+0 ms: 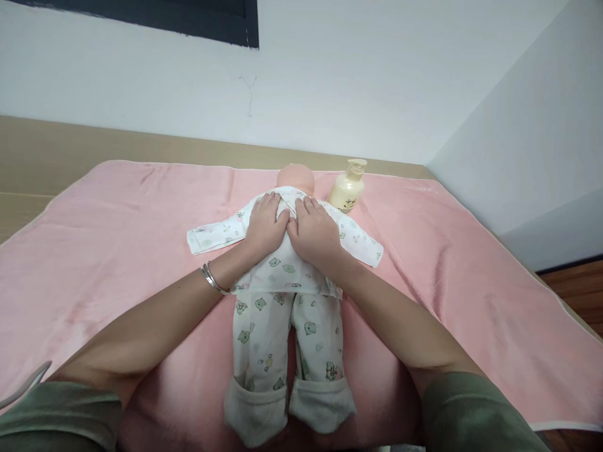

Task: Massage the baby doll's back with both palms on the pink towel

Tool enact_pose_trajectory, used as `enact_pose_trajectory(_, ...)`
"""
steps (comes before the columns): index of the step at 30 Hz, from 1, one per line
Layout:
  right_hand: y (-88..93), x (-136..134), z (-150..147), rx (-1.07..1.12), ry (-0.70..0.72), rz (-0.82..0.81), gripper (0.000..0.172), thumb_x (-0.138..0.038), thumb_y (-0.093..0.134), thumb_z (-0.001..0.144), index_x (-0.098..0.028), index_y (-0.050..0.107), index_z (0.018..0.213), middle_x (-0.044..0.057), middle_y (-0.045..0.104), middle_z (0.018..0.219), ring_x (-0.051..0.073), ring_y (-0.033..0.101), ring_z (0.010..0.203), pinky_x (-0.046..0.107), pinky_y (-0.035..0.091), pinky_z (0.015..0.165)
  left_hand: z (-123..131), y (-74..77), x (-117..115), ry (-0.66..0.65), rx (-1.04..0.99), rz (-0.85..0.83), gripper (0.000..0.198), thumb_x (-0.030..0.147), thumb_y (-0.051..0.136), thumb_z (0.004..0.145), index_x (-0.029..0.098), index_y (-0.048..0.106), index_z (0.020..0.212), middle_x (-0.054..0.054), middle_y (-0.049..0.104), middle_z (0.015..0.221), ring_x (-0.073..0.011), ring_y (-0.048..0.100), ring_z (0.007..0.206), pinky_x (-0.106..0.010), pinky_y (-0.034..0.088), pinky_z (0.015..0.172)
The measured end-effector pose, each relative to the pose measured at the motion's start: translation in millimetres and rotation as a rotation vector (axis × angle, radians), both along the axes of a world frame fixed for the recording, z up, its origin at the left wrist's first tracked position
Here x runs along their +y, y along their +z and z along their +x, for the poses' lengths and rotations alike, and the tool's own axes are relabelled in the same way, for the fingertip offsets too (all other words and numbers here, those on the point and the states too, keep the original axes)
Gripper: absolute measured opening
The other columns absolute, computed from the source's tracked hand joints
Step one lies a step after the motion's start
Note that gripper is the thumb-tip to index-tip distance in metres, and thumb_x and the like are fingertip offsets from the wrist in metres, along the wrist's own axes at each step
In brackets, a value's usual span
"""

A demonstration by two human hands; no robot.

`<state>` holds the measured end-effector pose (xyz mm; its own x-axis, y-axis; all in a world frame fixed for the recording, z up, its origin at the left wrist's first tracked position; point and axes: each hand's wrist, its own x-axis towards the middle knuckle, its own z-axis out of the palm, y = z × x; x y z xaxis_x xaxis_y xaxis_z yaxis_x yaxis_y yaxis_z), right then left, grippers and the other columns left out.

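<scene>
A baby doll [282, 295] in white printed pyjamas lies on a pink towel [117, 251], head [296, 176] away from me, legs toward me. My left hand [265, 225] lies flat on the left side of the doll's trunk, fingers stretched toward the neck. My right hand [315, 231] lies flat on the right side of the trunk, thumb next to my left thumb. Both hands press on the shirt and hold nothing. A silver bangle [213, 279] circles my left wrist.
A cream pump bottle [347, 187] stands on the towel just right of the doll's head. The towel covers a wooden surface [28, 157] against a white wall. The wall corner and a wooden floor [581, 292] lie to the right.
</scene>
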<state>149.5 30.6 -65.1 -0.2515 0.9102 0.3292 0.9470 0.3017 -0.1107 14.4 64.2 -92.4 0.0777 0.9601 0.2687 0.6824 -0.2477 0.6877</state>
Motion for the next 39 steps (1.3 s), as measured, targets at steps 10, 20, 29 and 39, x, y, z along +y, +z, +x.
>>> enact_pose_trajectory(10,15.0,31.9,24.0,0.151,-0.038,-0.163,0.049,-0.031,0.027,0.105,-0.008,0.062,0.131,0.018,0.064,0.141,0.033,0.057,0.133,0.047,0.044,0.115,4.1,23.5,-28.7,-0.111,0.355,0.118,0.046,0.024,0.032,0.101,0.004,0.067,0.123,-0.021,0.063,0.141,-0.0342,0.055,0.139,-0.051,0.044,0.122)
enact_pose_trajectory(20,16.3,-13.8,-3.7,-0.191,-0.007,-0.046,0.044,-0.023,0.031,0.103,-0.003,0.065,0.124,0.026,0.069,0.123,0.034,0.064,0.118,0.045,0.050,0.103,-6.5,33.6,-5.9,-0.127,0.140,-0.084,0.048,0.035,0.035,0.101,0.008,0.062,0.131,-0.017,0.058,0.149,-0.0291,0.050,0.143,-0.047,0.037,0.127)
enact_pose_trajectory(29,15.3,11.0,8.5,-0.118,-0.016,-0.069,0.052,-0.032,0.029,0.106,-0.001,0.058,0.137,0.022,0.063,0.142,0.031,0.056,0.136,0.042,0.043,0.118,8.1,43.5,-28.6,-0.085,0.303,-0.056,0.042,0.018,0.032,0.097,0.006,0.071,0.109,-0.021,0.067,0.131,-0.0321,0.058,0.132,-0.050,0.041,0.124)
enact_pose_trajectory(39,15.2,-20.5,-4.3,-0.239,0.007,-0.031,0.047,-0.023,0.031,0.104,-0.001,0.060,0.134,0.024,0.069,0.126,0.030,0.065,0.120,0.040,0.053,0.103,-4.1,38.7,-6.8,-0.086,0.127,-0.109,0.038,0.027,0.036,0.097,0.014,0.067,0.113,-0.015,0.062,0.145,-0.0279,0.054,0.138,-0.044,0.041,0.124)
